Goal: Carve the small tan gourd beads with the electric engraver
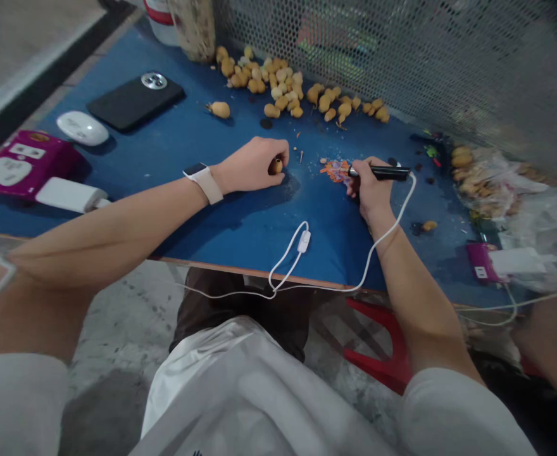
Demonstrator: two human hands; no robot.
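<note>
My left hand (254,166) rests on the blue table (240,215) with its fingers curled around a small tan gourd-shaped piece (276,166). A pale-strapped watch (203,180) sits on that wrist. My right hand (371,187) grips a black corded pen-like tool (380,171), its tip pointing left at a little heap of orange scraps (336,170). The tool's white cable (302,244), with an inline switch, loops off the table's front edge.
Several tan gourd pieces (278,85) lie heaped at the back by a mesh screen (402,57). At left are a black phone (136,100), a white mouse (83,128) and a magenta power strip (19,166). Plastic bags (511,187) lie at right, a red stool (383,342) below.
</note>
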